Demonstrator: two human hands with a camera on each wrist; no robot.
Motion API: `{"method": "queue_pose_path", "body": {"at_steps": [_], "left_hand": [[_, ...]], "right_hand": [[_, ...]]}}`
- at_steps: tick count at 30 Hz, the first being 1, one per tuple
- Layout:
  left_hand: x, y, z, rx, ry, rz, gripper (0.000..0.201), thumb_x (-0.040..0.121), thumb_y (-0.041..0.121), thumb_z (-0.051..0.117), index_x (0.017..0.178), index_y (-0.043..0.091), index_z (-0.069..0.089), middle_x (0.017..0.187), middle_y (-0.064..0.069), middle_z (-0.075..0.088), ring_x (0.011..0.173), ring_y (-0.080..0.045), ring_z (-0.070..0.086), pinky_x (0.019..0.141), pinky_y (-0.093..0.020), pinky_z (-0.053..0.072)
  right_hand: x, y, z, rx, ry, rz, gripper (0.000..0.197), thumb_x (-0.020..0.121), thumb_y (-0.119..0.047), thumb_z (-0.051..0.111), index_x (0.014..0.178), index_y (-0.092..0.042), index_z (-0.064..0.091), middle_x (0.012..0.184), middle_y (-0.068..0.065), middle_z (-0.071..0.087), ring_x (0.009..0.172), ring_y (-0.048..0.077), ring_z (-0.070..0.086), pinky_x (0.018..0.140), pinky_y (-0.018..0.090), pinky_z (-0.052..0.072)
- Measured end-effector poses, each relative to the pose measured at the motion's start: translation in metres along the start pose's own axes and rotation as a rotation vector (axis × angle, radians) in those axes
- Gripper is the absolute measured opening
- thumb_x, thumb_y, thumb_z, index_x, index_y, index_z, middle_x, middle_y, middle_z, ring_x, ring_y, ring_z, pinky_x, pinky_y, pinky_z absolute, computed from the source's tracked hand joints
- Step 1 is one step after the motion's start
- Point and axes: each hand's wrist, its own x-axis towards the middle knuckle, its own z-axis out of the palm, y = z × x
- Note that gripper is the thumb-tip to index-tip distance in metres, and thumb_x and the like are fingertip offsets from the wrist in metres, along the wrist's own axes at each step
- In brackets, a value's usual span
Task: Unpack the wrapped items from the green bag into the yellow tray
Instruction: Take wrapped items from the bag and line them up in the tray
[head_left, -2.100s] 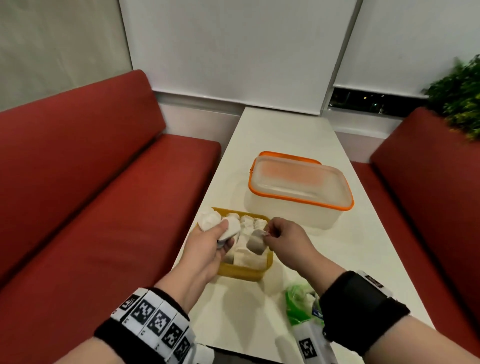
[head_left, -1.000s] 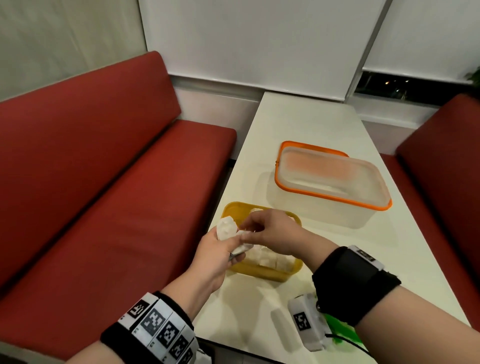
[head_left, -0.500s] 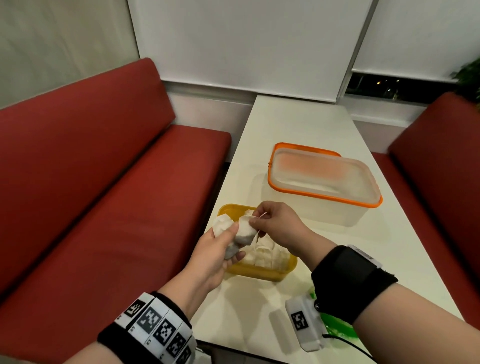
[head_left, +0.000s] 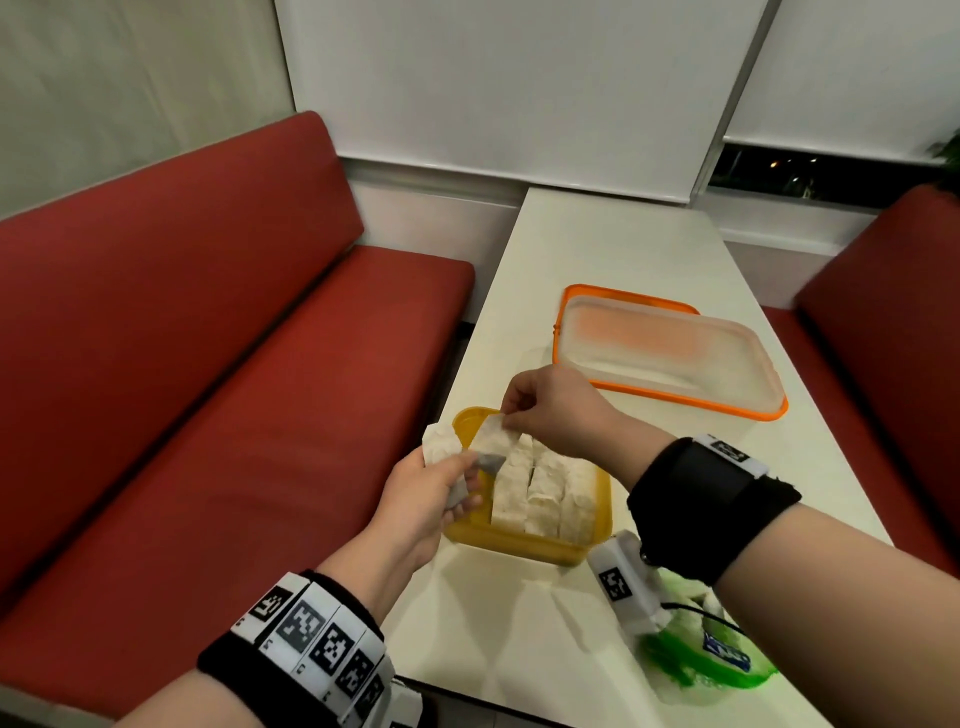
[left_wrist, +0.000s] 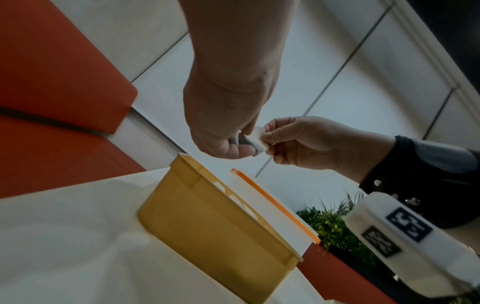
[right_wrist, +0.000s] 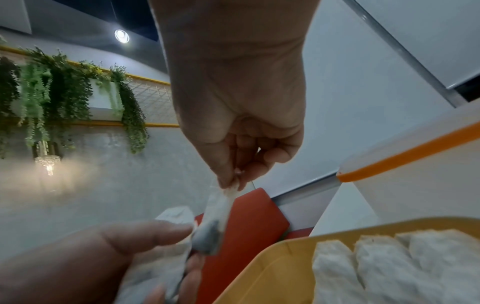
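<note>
Over the yellow tray's (head_left: 519, 548) near-left corner, my left hand (head_left: 465, 480) grips a small bunch of white wrapped items (head_left: 441, 444). My right hand (head_left: 511, 415) pinches the top end of one wrapped item (head_left: 491, 441), whose grey lower end still lies against the left fingers. The right wrist view shows this pinch (right_wrist: 233, 183) on the hanging item (right_wrist: 218, 209). Several wrapped items (head_left: 545, 488) stand in a row in the tray. The green bag (head_left: 701, 654) lies crumpled at the near right, partly hidden under my right wrist.
A clear box with an orange rim (head_left: 670, 364) stands just behind the tray. Red benches (head_left: 208, 364) run along both long sides of the narrow white table (head_left: 623, 249). The tray sits close to the table's left edge.
My right hand put its earlier item down in the tray, came across to the left hand, pinched another wrapped item there and is drawing it up and away.
</note>
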Motion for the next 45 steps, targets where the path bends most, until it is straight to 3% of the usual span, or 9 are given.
{"method": "queue_pose_path", "body": {"at_steps": [6,11,18,24,29,35,39,42,45], "left_hand": [[0.003,-0.001,-0.01,-0.117,-0.043,-0.081,0.032,0.087,-0.008,0.037,0.114,0.003,0.05,0.101,-0.021,0.058,0.088,-0.027,0.061,0.069,-0.032,0.058],[0.003,-0.004,-0.018,-0.072,-0.108,-0.067,0.052,0.087,-0.018,0.034,0.122,0.018,0.041,0.118,-0.02,0.056,0.106,-0.03,0.059,0.084,-0.034,0.054],[0.007,-0.009,-0.025,-0.096,-0.165,-0.084,0.057,0.087,-0.017,0.048,0.131,0.018,0.039,0.123,-0.022,0.056,0.113,-0.032,0.06,0.083,-0.03,0.057],[0.01,-0.012,-0.025,-0.107,-0.181,-0.092,0.049,0.086,-0.017,0.05,0.123,0.014,0.045,0.109,-0.018,0.06,0.098,-0.028,0.064,0.077,-0.03,0.059],[0.012,-0.015,-0.022,-0.099,-0.181,-0.103,0.047,0.085,-0.017,0.051,0.123,0.01,0.046,0.108,-0.02,0.059,0.096,-0.028,0.063,0.072,-0.029,0.059],[0.013,-0.014,-0.018,-0.086,-0.165,-0.093,0.04,0.086,-0.016,0.051,0.117,0.01,0.049,0.108,-0.02,0.059,0.096,-0.029,0.063,0.07,-0.029,0.06],[0.014,-0.011,-0.014,-0.075,-0.165,-0.086,0.031,0.087,-0.014,0.051,0.107,0.01,0.051,0.1,-0.017,0.06,0.088,-0.026,0.065,0.069,-0.029,0.06],[0.015,-0.01,-0.009,-0.042,-0.173,-0.088,0.028,0.087,-0.013,0.051,0.105,0.008,0.053,0.089,-0.011,0.062,0.079,-0.02,0.065,0.071,-0.029,0.059],[0.016,-0.011,-0.006,-0.015,-0.167,-0.086,0.03,0.087,-0.013,0.05,0.11,0.005,0.053,0.092,-0.013,0.062,0.079,-0.02,0.065,0.068,-0.028,0.06]], "right_hand": [[0.037,0.011,0.006,-0.116,0.027,0.061,0.007,0.082,-0.01,0.064,0.08,-0.016,0.068,0.076,-0.003,0.061,0.07,0.014,0.056,0.053,0.02,0.04],[0.06,0.019,0.028,-0.222,-0.064,0.063,0.013,0.085,-0.009,0.058,0.087,-0.014,0.07,0.085,0.0,0.062,0.076,0.017,0.055,0.054,0.022,0.039],[0.075,0.02,0.054,-0.331,-0.163,0.06,0.018,0.086,-0.01,0.054,0.092,-0.017,0.069,0.094,0.003,0.065,0.088,0.023,0.061,0.076,0.032,0.053],[0.076,0.019,0.057,-0.491,-0.203,0.021,0.022,0.084,-0.009,0.051,0.096,-0.015,0.068,0.094,0.005,0.065,0.084,0.025,0.06,0.073,0.033,0.054],[0.075,0.011,0.053,-0.62,-0.186,-0.025,0.025,0.082,0.002,0.045,0.095,-0.013,0.059,0.083,0.003,0.054,0.076,0.024,0.05,0.07,0.032,0.04],[0.07,0.004,0.039,-0.347,-0.114,0.005,0.029,0.083,0.0,0.047,0.102,-0.013,0.065,0.099,0.005,0.064,0.089,0.023,0.058,0.077,0.031,0.05],[0.052,0.002,0.019,0.188,-0.368,-0.035,0.029,0.078,0.002,0.058,0.097,-0.016,0.071,0.098,0.001,0.07,0.093,0.015,0.062,0.086,0.029,0.05],[0.039,0.003,0.017,0.144,-0.489,-0.112,0.029,0.077,-0.004,0.067,0.101,-0.02,0.069,0.089,-0.009,0.067,0.08,0.007,0.06,0.081,0.025,0.05],[0.039,0.009,0.021,0.014,-0.403,-0.108,0.033,0.079,0.001,0.06,0.106,-0.017,0.068,0.09,-0.008,0.064,0.079,0.005,0.057,0.069,0.014,0.046]]}}
